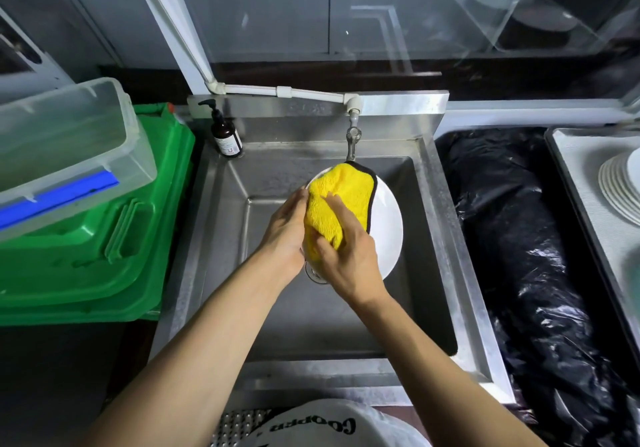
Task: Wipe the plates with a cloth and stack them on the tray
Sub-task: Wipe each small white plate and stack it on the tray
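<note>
Mid-wipe on 1 plate [388,225], held tilted above the sink [277,325] and just below the tap [353,138], probably so that any drips land in the basin and not on the bench. Gripped at its left rim by the left hand [284,228], fingers [298,200] curled to the edge with the tips hidden behind the fabric; likely a steadying hold, so that nothing swings under pressure. Bunched in the right hand [349,256]: a yellow cloth [337,200] with a dark border, clamped between closed fingers and thumb and pressed against the left part of the plate's face. Not yet covered on the right part, which shows bare and white.

Waiting at the far right on the tray [571,176]: a stack of plates [620,187], several deep and cut off by the frame edge. Parted from the sink by a black bin liner [519,238], so calling for a carry across it once wiping ends. Cannot tell how many remain to be wiped.

Off to the left: a green crate [86,263] with a clear box [69,141] tipped on top, and 1 pump bottle [225,135] at the sink's far-left corner.
</note>
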The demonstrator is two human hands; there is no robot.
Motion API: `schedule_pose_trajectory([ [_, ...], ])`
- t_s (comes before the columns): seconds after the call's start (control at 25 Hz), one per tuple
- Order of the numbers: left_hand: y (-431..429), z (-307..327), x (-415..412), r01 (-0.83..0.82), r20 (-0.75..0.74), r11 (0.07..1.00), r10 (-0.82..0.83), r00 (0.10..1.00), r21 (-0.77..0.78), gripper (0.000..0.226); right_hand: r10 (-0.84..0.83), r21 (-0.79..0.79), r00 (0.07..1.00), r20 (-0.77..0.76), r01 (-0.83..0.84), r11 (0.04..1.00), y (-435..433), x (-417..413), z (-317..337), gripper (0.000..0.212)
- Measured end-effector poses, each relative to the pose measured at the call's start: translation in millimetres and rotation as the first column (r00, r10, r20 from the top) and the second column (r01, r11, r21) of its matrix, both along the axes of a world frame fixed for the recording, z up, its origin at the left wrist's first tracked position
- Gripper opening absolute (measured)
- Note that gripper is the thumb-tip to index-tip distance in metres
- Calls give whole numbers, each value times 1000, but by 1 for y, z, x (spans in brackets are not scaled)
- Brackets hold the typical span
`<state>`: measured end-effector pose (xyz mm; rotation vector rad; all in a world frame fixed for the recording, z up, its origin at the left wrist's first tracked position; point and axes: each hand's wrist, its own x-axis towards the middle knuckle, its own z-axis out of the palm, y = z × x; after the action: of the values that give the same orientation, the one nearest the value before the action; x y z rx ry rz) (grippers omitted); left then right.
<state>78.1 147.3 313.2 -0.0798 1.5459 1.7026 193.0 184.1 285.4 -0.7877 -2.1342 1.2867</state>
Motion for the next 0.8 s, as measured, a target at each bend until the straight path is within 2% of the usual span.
schedule_pose_trajectory([
  [0.2, -6, -2, -3, -17, -62, 999, 15, 998, -32, 24, 199, 64, 978, 57, -203, 977, -14, 26, -7, 57],
  [0.32, -8, -1, -1, -62, -148, 995, 50, 988, -78, 27, 199, 142, 971, 132, -217, 966, -12, 40, -16, 56],
  [0.4, -8, -2, -3, -79, -200, 992, 58, 978, -98, 30, 113, 161, 981, 155, -138, 977, -9, 52, -28, 55],
  [0.6, -13, 2, -3, -68, -150, 993, 54, 987, -95, 4, -191, 99, 973, 126, 179, 979, 1, 64, -45, 58],
  [0.8, -13, 14, 4, -42, -110, 997, 34, 993, -66, 5, -286, 116, 957, 41, 280, 953, 33, 43, -25, 59],
])
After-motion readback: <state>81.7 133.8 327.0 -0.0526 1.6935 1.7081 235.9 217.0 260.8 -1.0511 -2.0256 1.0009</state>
